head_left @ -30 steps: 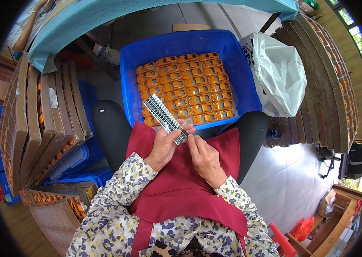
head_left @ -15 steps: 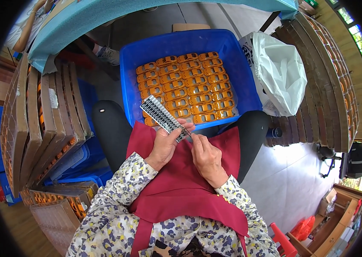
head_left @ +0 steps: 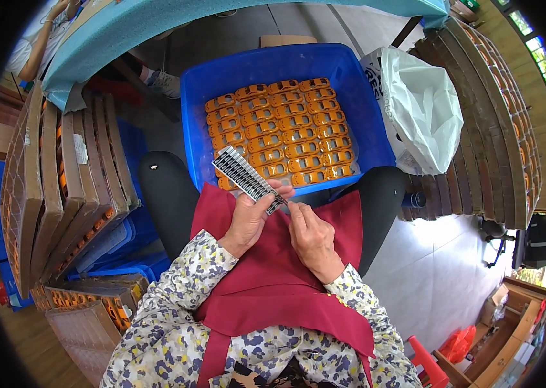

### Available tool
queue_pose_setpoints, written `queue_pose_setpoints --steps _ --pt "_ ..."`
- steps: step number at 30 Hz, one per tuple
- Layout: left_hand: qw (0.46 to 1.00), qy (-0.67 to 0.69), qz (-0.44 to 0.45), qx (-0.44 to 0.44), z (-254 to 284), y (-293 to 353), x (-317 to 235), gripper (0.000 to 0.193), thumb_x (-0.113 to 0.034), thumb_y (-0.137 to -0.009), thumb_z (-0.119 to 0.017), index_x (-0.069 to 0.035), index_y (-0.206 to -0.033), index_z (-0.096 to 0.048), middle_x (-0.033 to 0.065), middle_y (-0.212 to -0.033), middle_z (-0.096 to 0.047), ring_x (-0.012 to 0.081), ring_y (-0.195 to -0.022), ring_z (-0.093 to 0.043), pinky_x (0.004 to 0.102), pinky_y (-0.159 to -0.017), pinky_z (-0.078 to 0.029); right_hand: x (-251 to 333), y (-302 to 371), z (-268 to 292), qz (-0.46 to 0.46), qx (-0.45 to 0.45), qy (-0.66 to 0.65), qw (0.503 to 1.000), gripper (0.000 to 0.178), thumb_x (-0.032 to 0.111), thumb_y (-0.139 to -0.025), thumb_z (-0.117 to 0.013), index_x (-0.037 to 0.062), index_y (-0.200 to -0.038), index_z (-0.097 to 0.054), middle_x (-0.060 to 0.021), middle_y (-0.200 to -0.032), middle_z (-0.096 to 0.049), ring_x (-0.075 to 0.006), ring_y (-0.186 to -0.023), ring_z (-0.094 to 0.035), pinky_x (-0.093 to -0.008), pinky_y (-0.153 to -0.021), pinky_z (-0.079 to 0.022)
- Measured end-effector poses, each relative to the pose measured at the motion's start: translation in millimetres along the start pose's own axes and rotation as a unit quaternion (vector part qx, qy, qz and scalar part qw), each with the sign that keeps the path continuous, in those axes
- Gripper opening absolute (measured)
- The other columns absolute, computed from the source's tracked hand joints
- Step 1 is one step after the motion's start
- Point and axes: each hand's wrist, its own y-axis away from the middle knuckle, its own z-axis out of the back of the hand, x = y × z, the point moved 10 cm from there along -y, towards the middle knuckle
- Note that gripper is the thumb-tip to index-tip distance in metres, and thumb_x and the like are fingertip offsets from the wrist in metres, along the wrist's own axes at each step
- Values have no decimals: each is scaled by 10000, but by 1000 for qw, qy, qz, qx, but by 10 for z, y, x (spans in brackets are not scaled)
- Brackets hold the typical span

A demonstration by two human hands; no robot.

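Observation:
My left hand [head_left: 249,220] grips a narrow sheet of black-and-white stickers [head_left: 242,173] between thumb and fingers, over my red apron [head_left: 263,268]. The sheet tilts up toward the far left, above the near edge of a blue tub [head_left: 197,139]. My right hand [head_left: 312,238] is closed in a pinch at the sheet's lower right end, near the left fingertips. What lies between the right thumb and finger is too small to tell. Rows of orange toy car bodies [head_left: 299,134] lie inside the tub.
A white plastic bag [head_left: 418,103] stands against the tub's right side. Stacked cardboard trays of orange car parts rise at left [head_left: 53,194] and right [head_left: 480,123]. A teal-covered table [head_left: 176,26] spans the far side, with another person [head_left: 40,45] at far left.

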Motion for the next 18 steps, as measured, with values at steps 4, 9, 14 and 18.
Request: queue_pose_setpoints --steps 4,9,14,18 --pt "1000 -6 -2 8 -1 -2 5 262 -52 -949 -524 19 -1201 -525 195 -1182 -630 314 -1142 -599 424 -1041 -447 -12 8 -11 -3 3 -3 1000 382 -24 -748 -645 -35 -1122 -571 -153 -979 -624 -280 -774 -663 -329 -615 -552" --pt "1000 -6 -1 12 -2 0 17 265 -41 -941 -528 18 -1200 -529 193 -1185 -630 310 -1145 -598 423 -1044 -444 -14 22 -20 -5 13 -6 1000 386 -27 -740 -646 -36 -1119 -571 -155 -974 -626 -281 -790 -664 -333 -626 -556" --pt "1000 -13 -2 12 7 -1 19 265 -22 -934 -522 15 -1196 -535 192 -1191 -628 308 -1146 -597 421 -1045 -443 -5 28 -34 -1 13 -5 1000 375 -26 -741 -646 -38 -1108 -573 -156 -965 -630 -281 -800 -666 -334 -633 -559" --pt "1000 -14 0 10 26 -6 36 271 -6 -931 -511 15 -1200 -532 195 -1197 -625 307 -1149 -596 418 -1043 -445 -1 33 -46 2 14 1 1000 363 -25 -743 -644 -39 -1099 -574 -158 -962 -633 -280 -811 -668 -334 -639 -561"
